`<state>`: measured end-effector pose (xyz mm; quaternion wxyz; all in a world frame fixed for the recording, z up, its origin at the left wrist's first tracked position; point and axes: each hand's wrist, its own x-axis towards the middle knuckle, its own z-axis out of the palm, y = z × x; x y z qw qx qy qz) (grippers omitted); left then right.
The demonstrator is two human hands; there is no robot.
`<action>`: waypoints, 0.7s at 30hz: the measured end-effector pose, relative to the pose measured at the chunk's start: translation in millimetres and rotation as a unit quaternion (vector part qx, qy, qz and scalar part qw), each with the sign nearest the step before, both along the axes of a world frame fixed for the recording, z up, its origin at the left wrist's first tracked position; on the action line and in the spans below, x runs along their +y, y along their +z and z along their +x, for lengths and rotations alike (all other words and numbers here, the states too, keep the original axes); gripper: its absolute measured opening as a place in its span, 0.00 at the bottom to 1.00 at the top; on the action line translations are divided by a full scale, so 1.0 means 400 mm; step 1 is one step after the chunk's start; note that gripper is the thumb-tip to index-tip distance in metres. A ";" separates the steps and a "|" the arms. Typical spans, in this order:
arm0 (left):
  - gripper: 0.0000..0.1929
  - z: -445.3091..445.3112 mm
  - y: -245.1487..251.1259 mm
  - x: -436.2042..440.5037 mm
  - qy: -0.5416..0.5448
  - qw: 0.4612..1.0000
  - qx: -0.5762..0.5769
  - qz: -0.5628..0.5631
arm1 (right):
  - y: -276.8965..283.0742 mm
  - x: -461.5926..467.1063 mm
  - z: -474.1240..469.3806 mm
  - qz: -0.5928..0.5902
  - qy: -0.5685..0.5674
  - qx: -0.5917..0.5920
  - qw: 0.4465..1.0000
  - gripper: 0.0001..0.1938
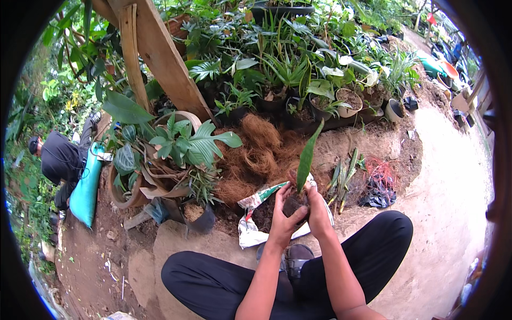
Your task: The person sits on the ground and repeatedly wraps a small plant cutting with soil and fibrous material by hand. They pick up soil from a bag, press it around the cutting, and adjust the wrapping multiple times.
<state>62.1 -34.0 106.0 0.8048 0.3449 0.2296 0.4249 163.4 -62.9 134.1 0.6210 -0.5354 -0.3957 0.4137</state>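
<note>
Between both hands is a dark, soil-covered root ball [294, 205]. A single long green leaf [307, 158], like that of a snake plant, rises upright from it. My left hand [285, 214] cups the ball from the left, thumb across its near side. My right hand [317, 210] presses on it from the right; its fingertips are partly hidden. Below the hands lies an opened white and green plastic sack [252, 236] with dark soil [264, 218] inside. Brown coconut fibre [256, 156] is heaped just beyond the sack.
Cut leaves [346, 176] and red string [378, 172] on black plastic [380, 196] lie to the right. Potted plants [180, 144] crowd the left beside a slanting wooden post [168, 60]. Small pots [349, 102] line the back. A person [60, 156] sits far left near a turquoise sack [87, 192].
</note>
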 end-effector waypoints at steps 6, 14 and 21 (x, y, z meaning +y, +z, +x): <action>0.50 -0.007 0.011 -0.011 0.049 0.976 -0.115 -0.181 | 0.038 -0.001 -0.031 -0.055 -0.012 -0.013 0.998 0.17; 0.42 -0.022 0.022 -0.006 0.197 0.910 -0.165 -0.324 | -0.003 0.016 -0.102 -0.049 -0.021 -0.008 0.999 0.08; 0.36 -0.012 -0.012 -0.003 0.220 0.910 -0.073 -0.345 | -0.080 0.035 -0.107 -0.046 -0.036 -0.001 0.998 0.14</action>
